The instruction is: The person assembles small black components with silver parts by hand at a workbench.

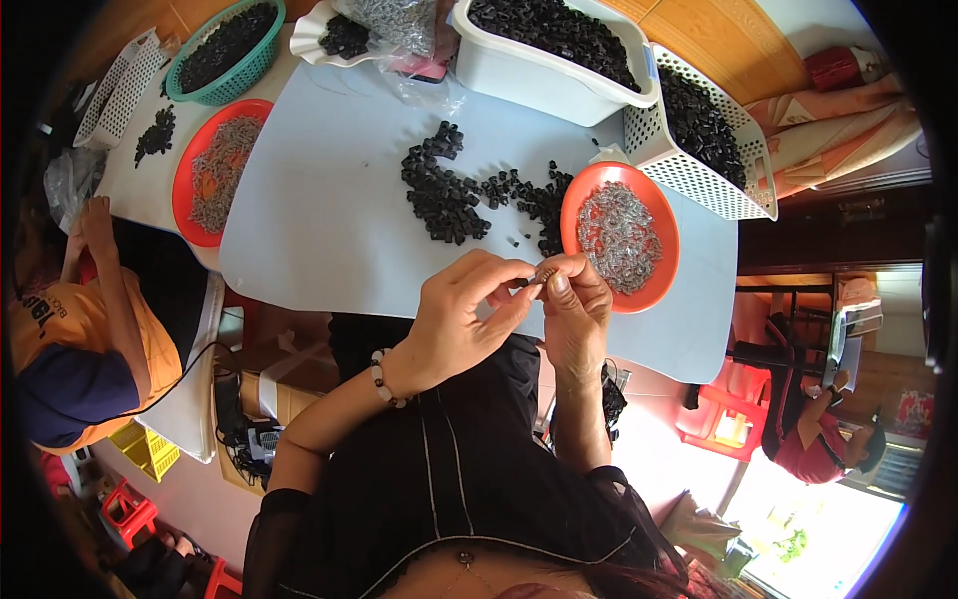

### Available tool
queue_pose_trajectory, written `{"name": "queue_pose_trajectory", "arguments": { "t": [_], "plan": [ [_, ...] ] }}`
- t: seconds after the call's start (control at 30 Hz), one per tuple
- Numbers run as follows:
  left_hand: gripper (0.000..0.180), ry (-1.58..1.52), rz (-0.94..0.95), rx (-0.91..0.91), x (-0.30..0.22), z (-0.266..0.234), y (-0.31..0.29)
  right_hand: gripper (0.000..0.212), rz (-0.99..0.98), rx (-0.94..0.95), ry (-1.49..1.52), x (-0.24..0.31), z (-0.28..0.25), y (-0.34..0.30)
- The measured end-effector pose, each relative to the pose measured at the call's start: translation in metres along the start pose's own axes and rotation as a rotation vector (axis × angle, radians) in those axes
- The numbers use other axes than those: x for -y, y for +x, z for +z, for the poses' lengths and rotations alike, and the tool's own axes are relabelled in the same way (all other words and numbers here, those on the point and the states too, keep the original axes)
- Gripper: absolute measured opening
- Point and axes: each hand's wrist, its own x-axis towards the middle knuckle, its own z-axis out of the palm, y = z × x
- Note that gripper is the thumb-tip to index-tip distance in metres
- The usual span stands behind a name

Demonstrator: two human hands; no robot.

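In front of my chest, over the table's near edge, my two hands meet at the fingertips. My left hand (454,314), a beaded bracelet at its wrist, pinches a small black part (523,283), mostly covered by the fingers. Against it, my right hand (579,317) closes thumb and forefinger on a small shiny metal piece (545,276); its exact shape is too small to tell. Just beyond my right hand, a red bowl (572,205) holds many small silvery metal pieces. Loose black parts (446,200) lie in heaps on the pale blue tabletop (319,190).
At the back stand a white tub (519,85) and a white perforated basket (699,190), both full of black parts. A green basket (225,95) and another red bowl (183,190) are at the left. One co-worker (90,349) sits left; another person (818,439) is far right.
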Motion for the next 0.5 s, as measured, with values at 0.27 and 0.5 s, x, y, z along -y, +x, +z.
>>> {"name": "queue_pose_trajectory", "arguments": {
  "t": [0.27,0.5],
  "plan": [
    [0.021,0.177,0.192,0.137,0.001,0.013,0.012,0.007,-0.033,-0.056,-0.039,0.010,-0.016,-0.006],
    [0.017,0.204,0.179,0.223,0.001,0.027,0.018,0.009,-0.009,-0.103,-0.126,0.019,-0.027,-0.007]
  ]
}}
